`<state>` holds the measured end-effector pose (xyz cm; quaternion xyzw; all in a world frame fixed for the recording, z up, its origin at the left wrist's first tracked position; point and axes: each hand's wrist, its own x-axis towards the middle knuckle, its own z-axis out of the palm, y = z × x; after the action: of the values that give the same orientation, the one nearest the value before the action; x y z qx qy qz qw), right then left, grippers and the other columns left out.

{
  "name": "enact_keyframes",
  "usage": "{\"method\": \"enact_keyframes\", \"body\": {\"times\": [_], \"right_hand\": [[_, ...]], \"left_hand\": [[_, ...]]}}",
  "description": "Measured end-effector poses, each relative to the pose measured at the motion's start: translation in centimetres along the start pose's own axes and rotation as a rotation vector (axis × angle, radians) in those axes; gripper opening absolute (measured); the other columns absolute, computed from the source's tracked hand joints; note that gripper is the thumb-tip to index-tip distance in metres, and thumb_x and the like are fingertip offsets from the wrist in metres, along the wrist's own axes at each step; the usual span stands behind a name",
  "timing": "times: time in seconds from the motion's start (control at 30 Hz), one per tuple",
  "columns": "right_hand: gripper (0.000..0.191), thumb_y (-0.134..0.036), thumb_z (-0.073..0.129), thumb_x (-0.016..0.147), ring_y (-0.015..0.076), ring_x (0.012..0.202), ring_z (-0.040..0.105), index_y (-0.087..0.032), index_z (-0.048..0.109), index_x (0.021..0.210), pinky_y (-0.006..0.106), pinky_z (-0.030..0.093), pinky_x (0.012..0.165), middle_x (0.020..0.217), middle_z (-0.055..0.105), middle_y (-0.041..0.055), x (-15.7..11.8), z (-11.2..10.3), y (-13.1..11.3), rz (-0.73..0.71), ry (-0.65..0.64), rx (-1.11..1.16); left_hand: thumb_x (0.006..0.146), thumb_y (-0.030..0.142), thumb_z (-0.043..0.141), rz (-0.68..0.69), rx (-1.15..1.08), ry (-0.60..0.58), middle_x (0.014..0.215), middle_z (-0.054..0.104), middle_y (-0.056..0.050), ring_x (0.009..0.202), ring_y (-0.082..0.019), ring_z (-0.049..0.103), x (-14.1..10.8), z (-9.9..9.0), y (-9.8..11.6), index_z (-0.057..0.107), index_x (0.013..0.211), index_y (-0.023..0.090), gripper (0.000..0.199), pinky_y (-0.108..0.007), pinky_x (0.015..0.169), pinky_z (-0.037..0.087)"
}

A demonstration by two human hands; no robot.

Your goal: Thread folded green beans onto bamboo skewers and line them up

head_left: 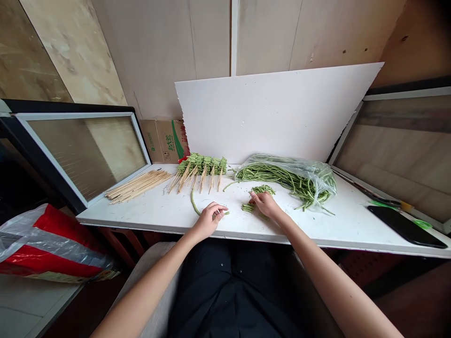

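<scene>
My left hand is closed around a long green bean, which curves away behind it while a short end sticks out past the fingertips. My right hand has its fingers bent and thumb drawn in among short cut bean pieces; what it pinches is hidden. Just beyond it lies a pile of cut pieces. Farther back on the left, skewers threaded with bean pieces are stacked, their bare sticks pointing toward me.
Bare wooden skewers lie at left on the white table. A clear plastic bag of long beans is at back right. A black phone rests near the right edge. Behind stand a cardboard box and a white board.
</scene>
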<state>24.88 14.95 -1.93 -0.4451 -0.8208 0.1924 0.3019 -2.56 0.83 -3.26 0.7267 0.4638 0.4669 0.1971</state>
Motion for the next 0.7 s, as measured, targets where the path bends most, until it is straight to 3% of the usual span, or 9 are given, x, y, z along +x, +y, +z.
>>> {"method": "enact_keyframes", "body": {"times": [0.13, 0.33, 0.43, 0.57, 0.7], "right_hand": [[0.064, -0.051, 0.037, 0.111, 0.0337, 0.102, 0.065, -0.019, 0.084, 0.083, 0.045, 0.042, 0.101, 0.088, 0.081, 0.0155, 0.1, 0.3, 0.3, -0.017, 0.005, -0.041], [0.06, -0.051, 0.037, 0.111, 0.0336, 0.103, 0.063, -0.019, 0.084, 0.089, 0.045, 0.042, 0.098, 0.094, 0.081, 0.0149, -0.1, -0.4, -0.6, -0.059, 0.055, -0.048], [0.049, -0.05, 0.048, 0.108, 0.0317, 0.098, 0.063, -0.02, 0.083, 0.093, 0.043, 0.044, 0.093, 0.096, 0.081, 0.0133, -0.5, -0.3, -2.4, -0.16, 0.065, -0.061], [0.019, -0.037, 0.076, 0.095, 0.0319, 0.099, 0.061, -0.022, 0.082, 0.105, 0.042, 0.047, 0.089, 0.093, 0.08, 0.01, -1.6, 1.0, -5.6, -0.348, 0.002, -0.064], [0.039, -0.034, 0.09, 0.083, 0.032, 0.105, 0.06, -0.024, 0.079, 0.119, 0.043, 0.05, 0.092, 0.102, 0.079, 0.0103, -3.0, 3.4, -8.0, -0.506, -0.052, 0.008]], "left_hand": [[0.104, 0.033, 0.06, -0.025, 0.01, 0.013, 0.115, 0.068, -0.011, 0.099, -0.021, 0.067, 0.0, 0.0, 0.3, 0.077, 0.117, 0.02, 0.025, -0.03, 0.081, 0.056], [0.102, 0.026, 0.059, 0.008, 0.047, 0.06, 0.112, 0.069, -0.011, 0.089, -0.018, 0.064, 0.1, 0.0, 0.5, 0.075, 0.115, 0.018, 0.022, -0.034, 0.086, 0.056], [0.102, 0.02, 0.055, 0.031, 0.026, 0.051, 0.114, 0.066, -0.011, 0.092, -0.019, 0.063, 0.0, 0.1, 0.1, 0.072, 0.121, 0.018, 0.025, -0.035, 0.087, 0.057], [0.1, 0.016, 0.054, 0.047, 0.007, 0.05, 0.116, 0.061, -0.01, 0.096, -0.02, 0.063, -0.2, 0.4, -0.7, 0.066, 0.13, 0.021, 0.033, -0.036, 0.089, 0.058], [0.099, 0.016, 0.056, 0.048, 0.013, 0.084, 0.119, 0.059, -0.01, 0.097, -0.02, 0.065, -0.2, 0.9, -1.2, 0.063, 0.13, 0.021, 0.033, -0.037, 0.091, 0.058]]}}
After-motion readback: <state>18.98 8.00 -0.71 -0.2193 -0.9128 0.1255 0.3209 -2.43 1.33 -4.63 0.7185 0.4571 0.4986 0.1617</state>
